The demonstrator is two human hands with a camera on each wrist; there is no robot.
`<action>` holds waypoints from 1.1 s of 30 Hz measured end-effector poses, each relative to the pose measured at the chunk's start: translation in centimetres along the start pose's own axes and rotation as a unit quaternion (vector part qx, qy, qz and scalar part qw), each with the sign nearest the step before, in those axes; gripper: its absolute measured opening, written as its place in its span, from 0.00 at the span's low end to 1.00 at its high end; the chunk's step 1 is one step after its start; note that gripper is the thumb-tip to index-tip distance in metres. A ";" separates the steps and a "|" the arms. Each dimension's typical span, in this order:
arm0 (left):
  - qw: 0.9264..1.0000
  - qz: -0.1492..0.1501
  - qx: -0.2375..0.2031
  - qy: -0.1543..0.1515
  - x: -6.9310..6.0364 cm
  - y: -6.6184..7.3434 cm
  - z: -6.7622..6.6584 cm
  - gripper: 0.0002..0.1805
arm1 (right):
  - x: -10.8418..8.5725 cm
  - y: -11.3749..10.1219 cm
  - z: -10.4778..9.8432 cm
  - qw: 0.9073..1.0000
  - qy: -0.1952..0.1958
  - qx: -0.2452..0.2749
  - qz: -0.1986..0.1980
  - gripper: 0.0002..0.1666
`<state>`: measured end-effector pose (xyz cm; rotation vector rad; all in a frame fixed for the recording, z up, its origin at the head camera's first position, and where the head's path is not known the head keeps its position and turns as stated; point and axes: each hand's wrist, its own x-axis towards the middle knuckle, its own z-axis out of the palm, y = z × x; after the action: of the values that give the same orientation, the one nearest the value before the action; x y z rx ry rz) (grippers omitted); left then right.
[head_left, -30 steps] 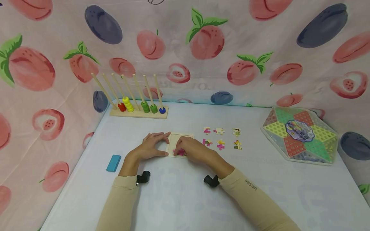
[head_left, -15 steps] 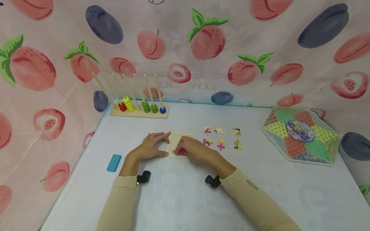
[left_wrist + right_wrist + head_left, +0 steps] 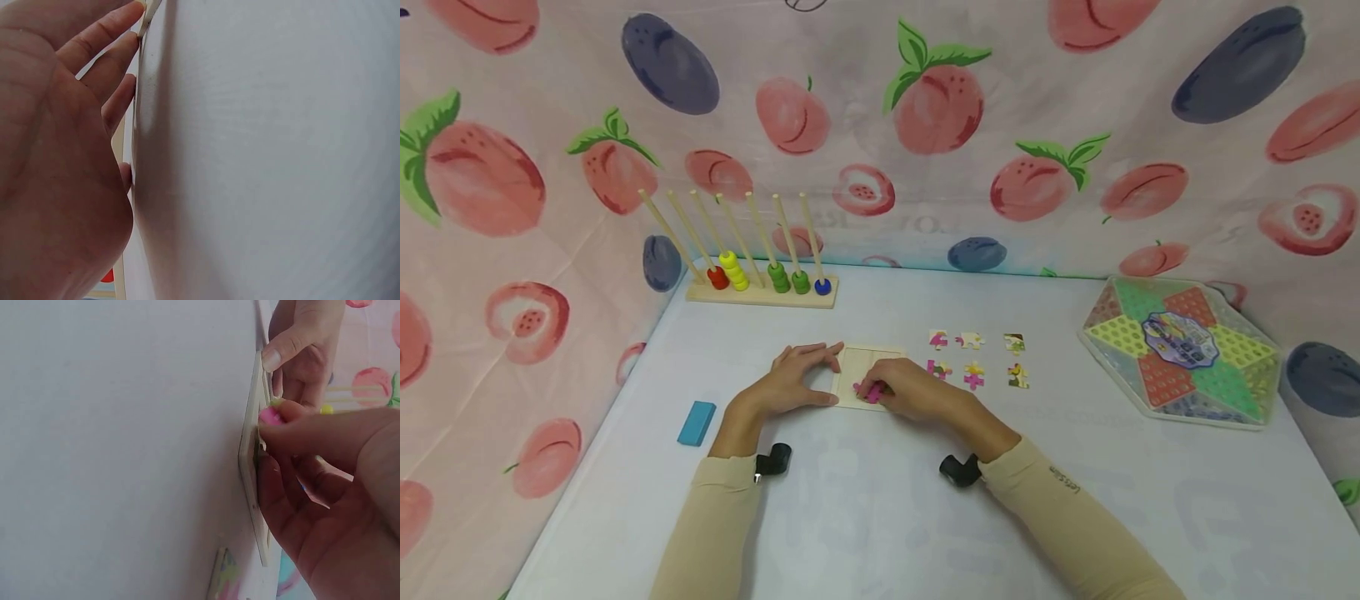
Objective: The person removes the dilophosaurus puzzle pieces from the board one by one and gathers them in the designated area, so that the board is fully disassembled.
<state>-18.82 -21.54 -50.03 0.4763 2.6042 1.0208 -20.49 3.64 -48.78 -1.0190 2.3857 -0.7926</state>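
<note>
A shallow wooden puzzle tray (image 3: 853, 360) lies flat on the white table. My left hand (image 3: 784, 387) rests at its left side, thumb and forefinger spread along the edge; in the right wrist view the left thumb presses on the tray's rim (image 3: 247, 434). Over the tray's lower part, my right hand (image 3: 919, 390) pinches a pink jigsaw piece (image 3: 871, 393) between thumb and fingers. That pink piece (image 3: 271, 416) shows tilted up at the fingertips in the right wrist view. The right hand hides the tray's lower right corner.
Several loose jigsaw pieces, among them a pink and yellow one (image 3: 973, 377), lie in two rows right of the tray. A bead abacus (image 3: 760, 293) stands at the back left. A blue block (image 3: 696, 423) lies left, a hexagonal board game box (image 3: 1180, 354) far right.
My right hand has shifted slightly to the right over the tray, and the pink piece has moved right with it. The left hand stays in place.
</note>
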 end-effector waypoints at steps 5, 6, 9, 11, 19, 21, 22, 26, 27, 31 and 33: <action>1.000 0.003 -0.002 0.001 -0.1 -0.1 0.0 0.19 | -0.3 0.4 -0.3 0.999 0.011 0.045 0.001 0.11; 1.000 0.002 -0.002 0.001 -0.1 -0.1 0.0 0.19 | -0.4 0.6 -0.3 0.998 0.014 0.054 0.000 0.10; 1.000 -0.001 -0.003 0.001 0.0 -0.3 0.1 0.19 | -0.7 0.8 -0.6 0.996 0.030 0.079 0.004 0.09; 1.000 -0.002 -0.003 0.001 0.1 -0.4 0.1 0.19 | -1.0 0.9 -0.9 0.995 0.044 0.093 0.009 0.07; 1.000 -0.013 -0.005 -0.002 0.0 -0.2 0.1 0.18 | -3.5 1.4 -3.8 0.989 0.094 0.111 0.013 0.07; 1.000 -0.013 -0.005 -0.002 0.0 -0.1 0.1 0.18 | -4.3 1.8 -4.6 0.989 0.105 0.103 0.015 0.08; 1.000 -0.013 -0.005 -0.002 0.0 -0.1 0.1 0.18 | -4.7 2.0 -4.9 0.988 0.110 0.106 0.018 0.08; 1.000 -0.009 -0.002 0.000 -0.1 -0.1 0.1 0.18 | -6.8 3.0 -6.2 0.983 0.128 0.124 0.044 0.08; 1.000 -0.008 -0.002 0.001 -0.1 -0.1 0.1 0.18 | -7.3 3.4 -6.5 0.982 0.134 0.123 0.048 0.08; 1.000 -0.005 -0.004 0.001 -0.1 -0.1 0.1 0.18 | -9.3 4.9 -7.2 0.979 0.152 0.113 0.074 0.07; 1.000 -0.004 -0.003 0.001 -0.1 -0.1 0.1 0.19 | -10.2 5.5 -7.3 0.978 0.155 0.114 0.084 0.07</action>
<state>-18.75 -21.58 -50.15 0.4641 2.6013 1.0262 -20.97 16.91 -45.28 -0.6285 2.5170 -1.2026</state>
